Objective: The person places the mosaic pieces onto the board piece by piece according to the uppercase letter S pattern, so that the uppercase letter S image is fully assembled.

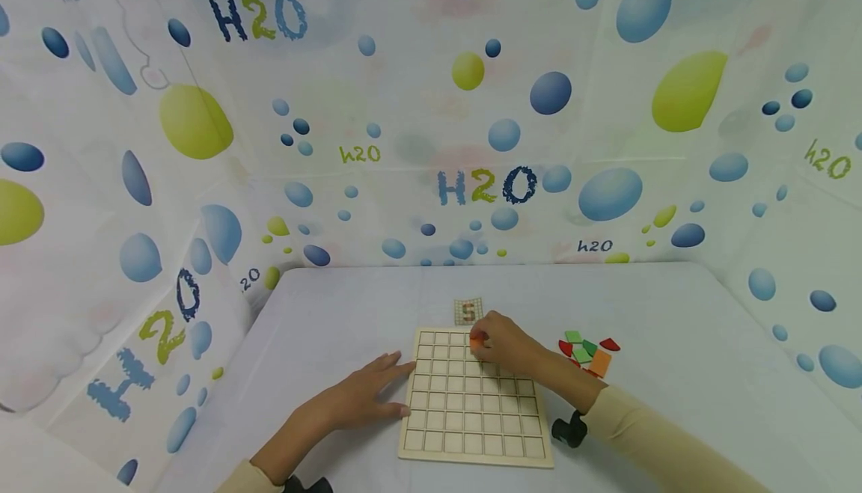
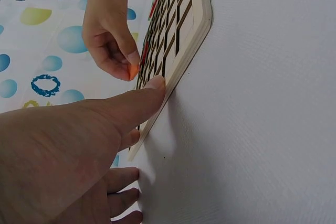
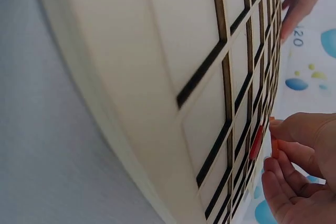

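Note:
A wooden board divided into small square cells lies on the white table. My right hand pinches an orange piece between thumb and fingertips above the far part of the board; its full shape is hidden. Close to that piece, the right wrist view shows a red piece in the grid. My left hand lies at the board's left side with fingers spread, its thumb touching the rim. Just beyond the far edge is a small gridded card with a reddish-brown figure.
Right of the board, loose flat pieces lie in a cluster: an orange rectangle, green pieces and red pieces. Some of them overlap. A patterned curtain hangs behind the table and along its sides.

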Tool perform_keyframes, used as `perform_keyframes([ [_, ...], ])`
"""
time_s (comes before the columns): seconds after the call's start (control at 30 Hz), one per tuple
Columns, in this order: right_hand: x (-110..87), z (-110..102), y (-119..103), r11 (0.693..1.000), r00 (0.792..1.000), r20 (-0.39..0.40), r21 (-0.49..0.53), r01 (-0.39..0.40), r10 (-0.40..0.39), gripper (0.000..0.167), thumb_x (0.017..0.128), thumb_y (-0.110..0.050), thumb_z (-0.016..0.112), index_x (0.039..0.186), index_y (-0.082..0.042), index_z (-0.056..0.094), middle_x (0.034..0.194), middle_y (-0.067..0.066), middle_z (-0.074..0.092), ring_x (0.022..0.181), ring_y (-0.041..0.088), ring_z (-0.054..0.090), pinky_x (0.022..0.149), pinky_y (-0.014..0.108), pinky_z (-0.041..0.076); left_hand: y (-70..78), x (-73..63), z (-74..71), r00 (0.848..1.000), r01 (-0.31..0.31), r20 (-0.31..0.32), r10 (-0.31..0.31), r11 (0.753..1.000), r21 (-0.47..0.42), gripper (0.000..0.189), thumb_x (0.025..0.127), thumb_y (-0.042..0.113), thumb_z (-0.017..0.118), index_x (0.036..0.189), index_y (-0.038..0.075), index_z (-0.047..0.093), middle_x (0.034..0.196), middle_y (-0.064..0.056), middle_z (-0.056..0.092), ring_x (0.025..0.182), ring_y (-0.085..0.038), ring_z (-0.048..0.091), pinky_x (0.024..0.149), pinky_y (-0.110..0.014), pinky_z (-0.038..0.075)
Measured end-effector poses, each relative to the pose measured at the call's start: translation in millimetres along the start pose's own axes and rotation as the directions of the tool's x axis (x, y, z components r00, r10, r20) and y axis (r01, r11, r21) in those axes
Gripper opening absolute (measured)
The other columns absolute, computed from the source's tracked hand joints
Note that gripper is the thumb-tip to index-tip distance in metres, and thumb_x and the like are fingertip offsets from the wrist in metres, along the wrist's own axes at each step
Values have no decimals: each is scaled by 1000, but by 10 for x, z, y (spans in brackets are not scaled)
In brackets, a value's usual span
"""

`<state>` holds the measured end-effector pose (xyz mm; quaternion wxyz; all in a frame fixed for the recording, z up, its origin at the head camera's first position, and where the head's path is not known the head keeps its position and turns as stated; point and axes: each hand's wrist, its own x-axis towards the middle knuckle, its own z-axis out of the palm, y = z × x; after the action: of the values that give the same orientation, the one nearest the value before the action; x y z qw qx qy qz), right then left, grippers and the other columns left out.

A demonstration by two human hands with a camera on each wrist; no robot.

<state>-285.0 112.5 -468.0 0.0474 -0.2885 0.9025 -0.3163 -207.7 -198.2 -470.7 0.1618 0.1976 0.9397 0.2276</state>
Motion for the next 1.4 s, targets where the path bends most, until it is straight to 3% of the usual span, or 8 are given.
perform_keyframes([
  [0.43,13,51,-37,999,999,47,-43,20,-18,11,99,-12,76,109,-7,75,108,3,65,97,16,59,86,41,54,4,-6,-2,1000,-3,-2,3,1000,1,78,94,54,75,161,25,47,172,-17,31,159,-41,28,122,-65,34],
  [0.6,-7,38,-46,997,999,43,-66,34,-31,15,97,-13,78,111,-9,74,107,1,67,97,18,62,91,49,51,4,-1,1,1000,-7,-2,7,1000,4,79,94,54,75,161,24,47,171,-18,31,159,-41,28,122,-65,34],
  [0.73,-17,33,-36,997,998,38,-53,57,-55,9,97,-14,79,102,-13,72,103,-1,68,96,18,62,93,57,47,17,-5,-6,1000,-2,-3,2,1000,8,79,94,54,76,161,24,47,171,-18,32,159,-40,28,122,-65,34],
  [0.87,-16,43,-17,996,997,35,-40,74,-72,6,97,-14,78,94,-16,73,99,-2,66,91,14,59,88,50,47,24,-6,-7,1000,-7,-3,7,1000,9,79,94,54,76,161,23,47,171,-18,32,159,-41,28,122,-65,34],
  [1.07,-10,62,-1,995,995,31,-38,93,-92,5,98,-13,77,93,-14,75,100,0,64,88,11,55,77,33,49,16,-13,2,1000,-7,-4,7,1000,11,79,94,55,75,161,24,47,171,-17,31,159,-41,28,122,-66,33],
  [1.4,-14,82,29,990,995,32,-107,96,-93,4,98,-17,78,97,-16,74,97,-5,63,86,11,53,76,35,44,17,-11,6,1000,7,-7,-7,1000,13,79,94,55,75,161,25,47,172,-17,31,159,-40,28,122,-66,34],
])
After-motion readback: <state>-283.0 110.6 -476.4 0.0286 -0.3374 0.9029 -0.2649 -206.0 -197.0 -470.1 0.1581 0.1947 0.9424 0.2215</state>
